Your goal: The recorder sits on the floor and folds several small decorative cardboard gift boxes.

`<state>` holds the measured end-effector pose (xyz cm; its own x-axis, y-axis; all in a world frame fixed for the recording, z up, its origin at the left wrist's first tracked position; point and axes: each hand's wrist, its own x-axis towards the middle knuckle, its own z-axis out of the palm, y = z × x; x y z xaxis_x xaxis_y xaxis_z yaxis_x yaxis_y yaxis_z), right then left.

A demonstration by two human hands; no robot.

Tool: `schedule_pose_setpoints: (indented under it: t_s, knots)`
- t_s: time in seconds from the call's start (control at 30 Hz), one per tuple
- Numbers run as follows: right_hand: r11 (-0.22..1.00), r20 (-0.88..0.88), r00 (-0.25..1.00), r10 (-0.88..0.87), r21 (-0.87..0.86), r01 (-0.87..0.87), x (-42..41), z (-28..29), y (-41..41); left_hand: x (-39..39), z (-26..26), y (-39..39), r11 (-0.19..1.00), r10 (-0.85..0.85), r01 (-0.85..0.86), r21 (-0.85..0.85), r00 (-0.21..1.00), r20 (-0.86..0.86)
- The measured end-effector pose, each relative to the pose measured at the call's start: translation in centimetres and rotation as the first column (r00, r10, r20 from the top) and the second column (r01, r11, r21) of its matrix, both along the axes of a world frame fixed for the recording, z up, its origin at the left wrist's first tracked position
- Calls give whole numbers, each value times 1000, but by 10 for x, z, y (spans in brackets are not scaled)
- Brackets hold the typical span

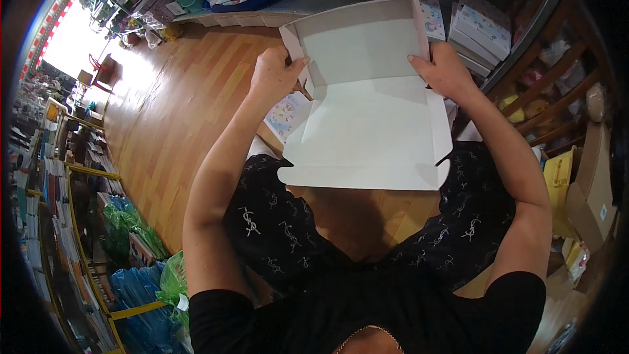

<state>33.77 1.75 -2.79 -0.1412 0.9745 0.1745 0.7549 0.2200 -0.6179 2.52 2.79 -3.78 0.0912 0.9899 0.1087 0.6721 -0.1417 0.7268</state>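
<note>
An unfolded white cardboard box (pixel 366 123) is held up over my lap, its plain inner face towards me. My left hand (pixel 277 71) pinches the box's left side near a folded corner flap, thumb on the inside. My right hand (pixel 444 69) grips the opposite side in the same way, thumb inside the wall. The far panel stands raised with side flaps folded up, while the near panel lies flatter with a front flap and slotted corners. Behind the box's left edge a printed white card or box (pixel 285 117) with small coloured pictures is partly hidden.
Printed white boxes (pixel 479 34) are stacked at the back right, beside a wooden slatted rack (pixel 555 93). A blue basket (pixel 250 2) sits at the back. Shelves of books (pixel 59 196) and blue plastic bags (pixel 140 295) line the left. Brown cardboard (pixel 592 187) leans at the right.
</note>
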Motion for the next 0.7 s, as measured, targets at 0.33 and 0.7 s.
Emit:
schedule_pose_setpoints:
  t_s: [0.33, 0.7]
  knots:
    - [994, -62, 998, -5, -114, -2, 23, -17, 20, -5, 3, -3, 986, -131, 139, -92, 987, 90]
    - [968, -298, 954, 42, -224, -113, 41, -26, 28, -15, 12, -4, 949, -178, 277, -150, 865, 469]
